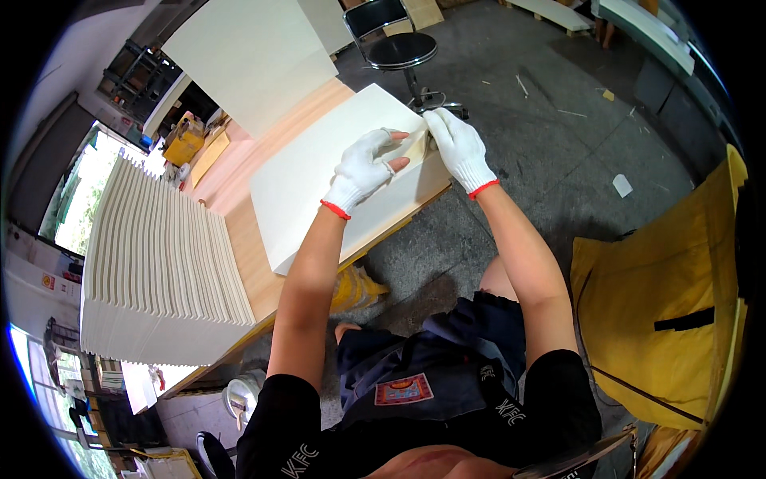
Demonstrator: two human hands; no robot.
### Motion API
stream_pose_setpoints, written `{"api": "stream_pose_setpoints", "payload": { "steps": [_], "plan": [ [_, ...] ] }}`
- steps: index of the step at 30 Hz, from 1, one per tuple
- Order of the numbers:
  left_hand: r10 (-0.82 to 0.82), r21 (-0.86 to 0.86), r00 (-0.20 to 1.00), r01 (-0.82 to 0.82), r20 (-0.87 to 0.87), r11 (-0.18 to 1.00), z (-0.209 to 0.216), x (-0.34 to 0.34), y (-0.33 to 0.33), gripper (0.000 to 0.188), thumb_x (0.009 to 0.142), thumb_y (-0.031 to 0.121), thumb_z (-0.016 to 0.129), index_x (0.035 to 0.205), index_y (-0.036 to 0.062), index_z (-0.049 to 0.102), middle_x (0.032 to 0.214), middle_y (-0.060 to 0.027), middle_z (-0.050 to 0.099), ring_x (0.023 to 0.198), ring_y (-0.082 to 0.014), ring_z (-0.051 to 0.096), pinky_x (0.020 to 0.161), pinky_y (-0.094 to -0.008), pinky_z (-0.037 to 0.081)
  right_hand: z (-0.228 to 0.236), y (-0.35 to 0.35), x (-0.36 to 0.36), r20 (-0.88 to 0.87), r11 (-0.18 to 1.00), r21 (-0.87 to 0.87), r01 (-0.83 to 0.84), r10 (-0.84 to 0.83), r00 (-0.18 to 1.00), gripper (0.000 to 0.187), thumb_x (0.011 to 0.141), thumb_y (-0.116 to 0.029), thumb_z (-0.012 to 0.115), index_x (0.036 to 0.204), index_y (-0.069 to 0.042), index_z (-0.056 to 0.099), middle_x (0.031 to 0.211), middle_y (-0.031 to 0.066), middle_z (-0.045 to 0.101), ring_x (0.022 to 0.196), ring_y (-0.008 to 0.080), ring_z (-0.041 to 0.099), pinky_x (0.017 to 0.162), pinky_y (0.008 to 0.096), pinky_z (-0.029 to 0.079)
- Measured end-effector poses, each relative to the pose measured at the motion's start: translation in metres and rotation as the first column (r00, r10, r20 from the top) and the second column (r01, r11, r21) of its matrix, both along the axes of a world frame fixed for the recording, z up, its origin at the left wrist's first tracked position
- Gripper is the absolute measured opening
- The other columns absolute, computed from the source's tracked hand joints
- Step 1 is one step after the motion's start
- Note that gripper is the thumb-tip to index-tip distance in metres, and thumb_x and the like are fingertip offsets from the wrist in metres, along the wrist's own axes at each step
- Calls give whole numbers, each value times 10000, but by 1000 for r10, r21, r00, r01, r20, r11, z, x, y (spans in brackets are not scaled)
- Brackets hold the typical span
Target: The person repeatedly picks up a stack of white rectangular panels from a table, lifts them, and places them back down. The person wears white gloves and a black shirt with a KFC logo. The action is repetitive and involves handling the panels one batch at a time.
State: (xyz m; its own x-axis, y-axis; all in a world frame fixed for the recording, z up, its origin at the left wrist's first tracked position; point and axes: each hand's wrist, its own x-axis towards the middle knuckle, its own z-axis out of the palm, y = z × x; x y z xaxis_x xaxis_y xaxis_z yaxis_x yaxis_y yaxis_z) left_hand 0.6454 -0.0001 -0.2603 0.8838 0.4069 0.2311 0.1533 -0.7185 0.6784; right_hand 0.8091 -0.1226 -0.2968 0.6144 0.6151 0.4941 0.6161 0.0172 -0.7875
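Observation:
A thick white block of sheets or boards lies at the near edge of the wooden table, its right corner lifted or folded, with a pale yellowish surface showing. My left hand, in a white glove with a red cuff, rests on top near that corner. Its bare thumb and index finger point right, spread apart. At the corner itself is my right hand, gloved the same way, fingers together and bent over the edge. What lies under its fingertips is partly hidden.
A tall, fanned stack of white boards stands on the table's left. Behind are a large upright white panel and a yellow box. A black stool stands beyond; a yellow cloth-sided container is at right. A metal can sits lower left.

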Motion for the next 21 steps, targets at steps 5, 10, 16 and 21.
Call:
{"api": "stream_pose_setpoints", "payload": {
  "steps": [5,10,16,21],
  "plan": [
    [78,-225,989,-48,128,973,-1,-1,-3,383,921,160,688,1295,82,649,1156,-80,674,957,-139,592,862,-283,498,5,-4,-2,-31,995,-94,-19,16,999,459,1012,-507,412,1019,-103,630,913,209,682,878,431,652,762,510,483],
    [65,-27,997,-66,-33,997,12,-1,-12,370,910,160,710,1266,76,657,1061,-78,679,935,-135,595,853,-293,496,4,-2,-2,21,995,-97,5,-3,1000,450,1011,-502,410,1020,-107,625,907,207,681,869,423,657,756,511,485],
    [56,69,998,-54,-24,996,6,-1,-9,372,890,150,736,1249,85,662,964,-55,673,857,-137,592,817,-300,502,3,-3,-5,67,998,-69,5,0,998,433,1015,-483,396,1082,-118,619,941,208,681,880,418,658,759,512,487],
    [110,-91,990,-118,-94,989,19,0,-20,357,906,157,714,1255,101,664,1006,-71,670,892,-148,589,848,-291,491,3,-6,-2,18,991,-137,14,-12,1000,430,1016,-485,392,1070,-118,611,928,199,680,866,419,658,748,508,490]
  ]
}}
